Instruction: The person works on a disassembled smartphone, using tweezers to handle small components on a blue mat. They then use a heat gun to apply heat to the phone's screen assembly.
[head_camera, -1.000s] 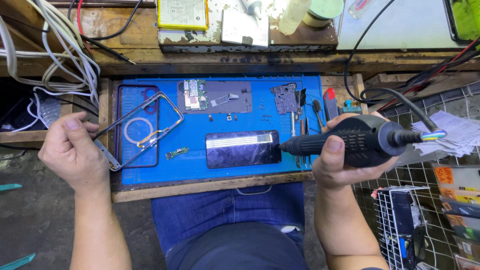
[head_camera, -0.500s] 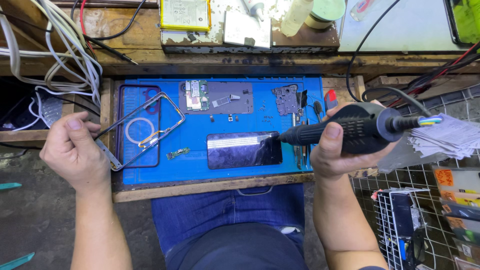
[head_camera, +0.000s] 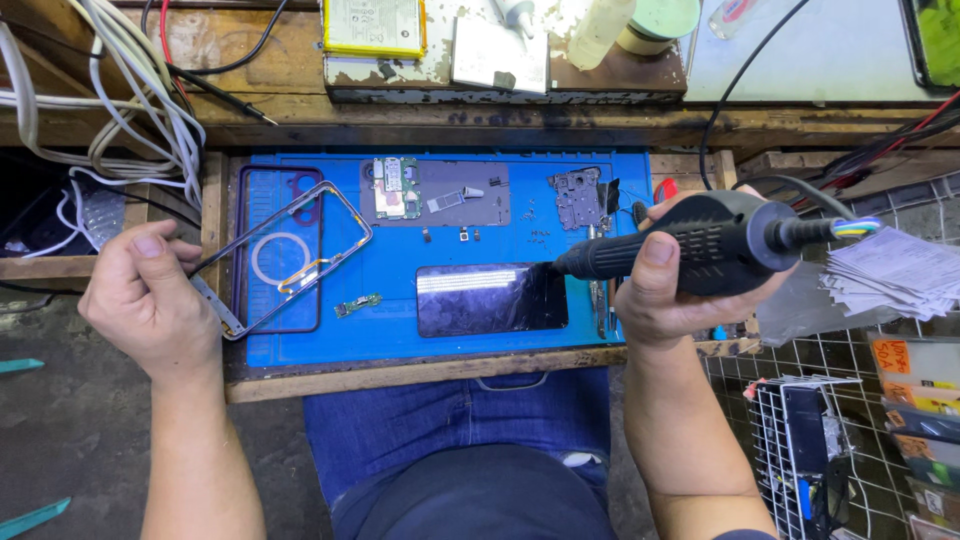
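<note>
head view: left hand (head_camera: 150, 300) gripping phone frame (head_camera: 285, 255), right hand (head_camera: 665, 290) around black rotary tool (head_camera: 690, 243), yellow-labelled battery (head_camera: 374, 27) beyond.

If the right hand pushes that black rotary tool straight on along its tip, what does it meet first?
Probably the dark phone screen: the right hand aims the black rotary tool leftward, its tip at the screen's upper right corner. Height above the glass is unclear from this view.

Worn wooden workbench (head_camera: 420, 375); dark concrete floor (head_camera: 60, 450)
</note>
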